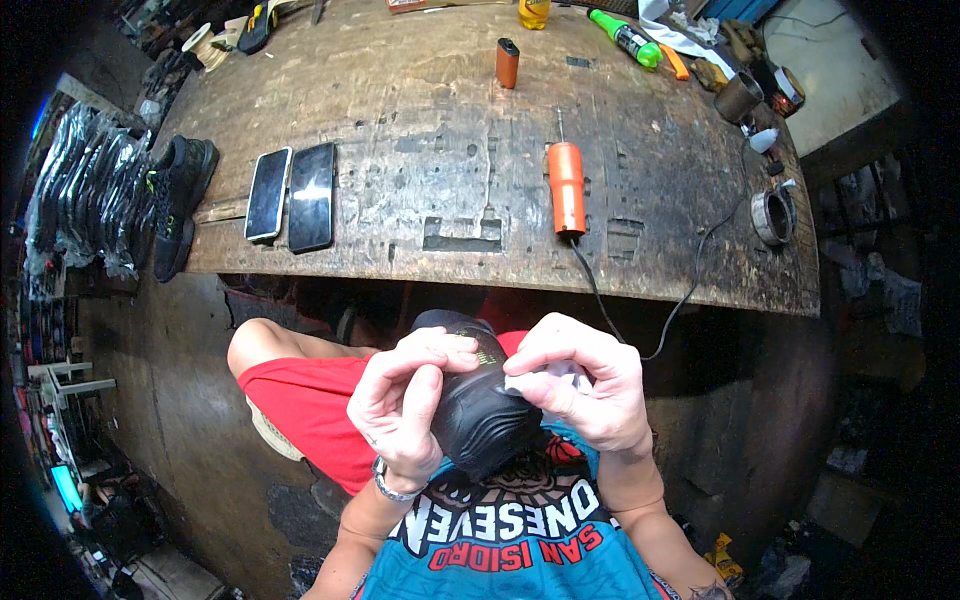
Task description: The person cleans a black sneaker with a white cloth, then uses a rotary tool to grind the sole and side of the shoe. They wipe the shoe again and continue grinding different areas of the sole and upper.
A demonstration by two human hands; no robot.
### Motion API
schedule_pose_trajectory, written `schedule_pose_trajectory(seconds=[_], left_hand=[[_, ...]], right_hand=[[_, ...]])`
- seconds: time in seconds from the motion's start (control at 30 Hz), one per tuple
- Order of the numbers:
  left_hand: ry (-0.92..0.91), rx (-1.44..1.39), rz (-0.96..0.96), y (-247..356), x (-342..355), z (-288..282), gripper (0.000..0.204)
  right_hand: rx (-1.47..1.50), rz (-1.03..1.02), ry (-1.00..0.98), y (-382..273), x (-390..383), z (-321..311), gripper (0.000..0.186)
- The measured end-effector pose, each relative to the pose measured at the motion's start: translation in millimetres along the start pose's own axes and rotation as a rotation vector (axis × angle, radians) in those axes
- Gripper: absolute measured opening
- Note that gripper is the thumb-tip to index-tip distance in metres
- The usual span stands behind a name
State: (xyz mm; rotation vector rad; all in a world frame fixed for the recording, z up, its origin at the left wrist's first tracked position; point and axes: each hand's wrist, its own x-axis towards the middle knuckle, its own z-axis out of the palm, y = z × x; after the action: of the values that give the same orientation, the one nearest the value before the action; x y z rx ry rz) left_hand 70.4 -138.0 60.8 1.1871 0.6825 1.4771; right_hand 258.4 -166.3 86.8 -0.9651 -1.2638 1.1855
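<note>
A black shoe (pixel 485 415) rests in my lap, its dark ridged sole end toward my body. My left hand (pixel 405 400) curls at the shoe's left side, its fingertips against the upper near some yellow-green lettering. On the other side, my right hand (pixel 590 385) pinches thumb to forefinger close to the shoe's surface. A white cloth (pixel 568 374) is bunched inside that right hand, and a small white bit shows at its fingertips. The shoe's underside, against my lap, is hidden.
On the wooden table (pixel 400 120) ahead lie two phones (pixel 312 198), an orange corded tool (pixel 566 190) and an orange-brown lighter (pixel 507 64). Another black shoe (pixel 182 200) stands at the left edge, beside plastic-wrapped bundles (pixel 90 190). A metal ring (pixel 772 217) and green bottle (pixel 625 40) are right.
</note>
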Motion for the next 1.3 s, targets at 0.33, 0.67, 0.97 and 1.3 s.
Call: schedule_pose_trajectory(seconds=[0.33, 0.67, 0.97, 1.3], left_hand=[[-0.029, 0.041, 0.049, 0.4, -3.6, -6.4, 0.013], [-0.093, -0.001, 0.045, -1.3, -1.1, -7.0, 0.013], [-0.139, 0.015, 0.098, -0.1, 0.5, -16.1, 0.012], [-0.174, -0.085, 0.076, -5.8, 3.2, -23.0, 0.012]], right_hand=[[-0.12, -0.043, -0.111, -8.7, 7.2, 3.0, 0.018], [-0.176, -0.011, 0.179, 27.2, 66.3, 1.8, 0.015], [-1.34, 0.227, 0.511, 122.9, 119.9, -71.0, 0.082], [0.399, 0.15, 0.492, 106.8, 85.1, -111.4, 0.06]])
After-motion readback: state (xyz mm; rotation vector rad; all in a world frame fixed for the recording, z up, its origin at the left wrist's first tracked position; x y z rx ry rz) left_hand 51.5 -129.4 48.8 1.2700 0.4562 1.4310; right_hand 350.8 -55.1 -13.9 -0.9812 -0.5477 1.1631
